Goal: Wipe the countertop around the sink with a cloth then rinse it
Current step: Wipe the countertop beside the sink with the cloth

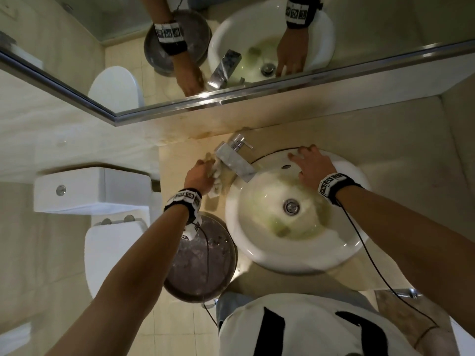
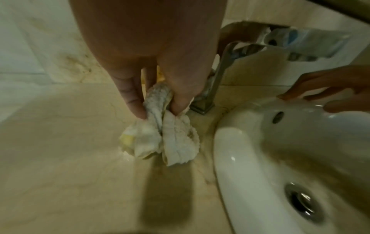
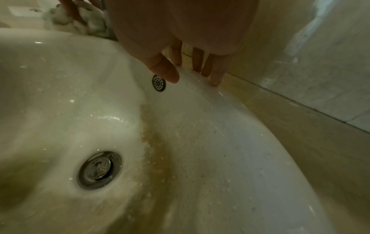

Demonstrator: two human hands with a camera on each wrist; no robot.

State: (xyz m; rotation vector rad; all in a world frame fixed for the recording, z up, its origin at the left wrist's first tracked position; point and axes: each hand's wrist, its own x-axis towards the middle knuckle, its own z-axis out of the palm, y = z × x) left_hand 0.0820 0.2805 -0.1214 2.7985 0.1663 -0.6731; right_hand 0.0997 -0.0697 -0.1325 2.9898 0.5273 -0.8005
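Observation:
My left hand (image 1: 203, 173) (image 2: 158, 102) pinches a crumpled white cloth (image 1: 216, 182) (image 2: 170, 140) and holds it down on the beige countertop (image 2: 60, 150), left of the chrome faucet (image 1: 235, 160) (image 2: 218, 76). A white round sink (image 1: 257, 250) (image 2: 236, 158) (image 3: 220, 142) sits to the right, its bowl wet and stained yellow-brown. My right hand (image 1: 308, 163) (image 3: 192, 68) rests with spread, straight fingers on the sink's far rim, by the overflow hole (image 3: 159, 83). The drain (image 1: 291, 206) (image 3: 99, 169) is at the bowl's middle.
A mirror (image 1: 231, 47) runs along the wall behind the counter. Left of the counter stand a toilet (image 1: 108, 247) with its white cistern (image 1: 92, 188), and a round metal bin (image 1: 203, 255). A black cable (image 1: 365, 253) trails from my right wrist across the sink's front.

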